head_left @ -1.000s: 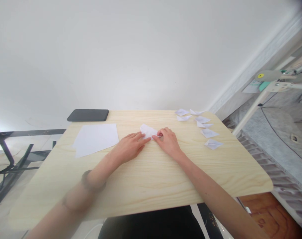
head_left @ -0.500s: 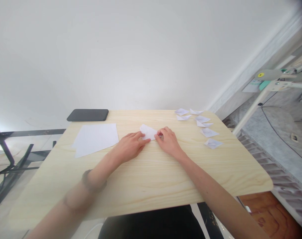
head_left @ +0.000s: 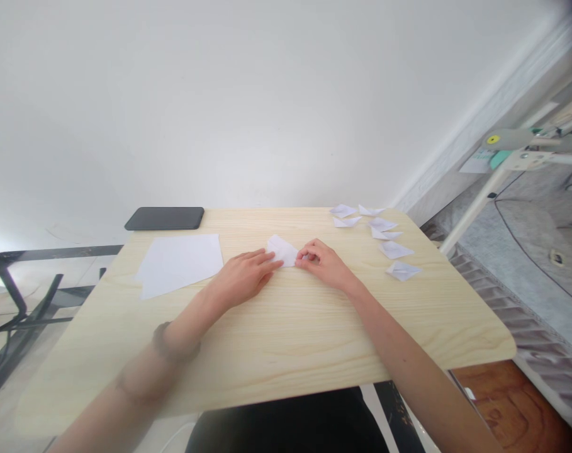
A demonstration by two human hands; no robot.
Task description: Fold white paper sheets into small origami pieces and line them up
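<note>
A small folded piece of white paper (head_left: 284,250) lies on the light wooden table (head_left: 286,340) between my hands. My left hand (head_left: 248,275) rests with its fingers stretched out, their tips flat on the paper's left side and near edge. At the paper's right corner, my right hand (head_left: 324,262) pinches with thumb and forefinger, the other fingers curled. The exact fold under the fingertips is too small to make out. A dark band (head_left: 165,343) circles my left wrist.
Several folded paper boats (head_left: 396,250) stand at the table's right rear. On the left lie flat white paper sheets (head_left: 182,263), with a black phone (head_left: 165,218) behind them by the wall (head_left: 267,113). A white metal frame (head_left: 484,198) stands beyond the right edge.
The folded paper has turned slightly. My right hand has shifted a little, with its fingers drawn closer around the right corner. My left fingers lie slightly flatter.
</note>
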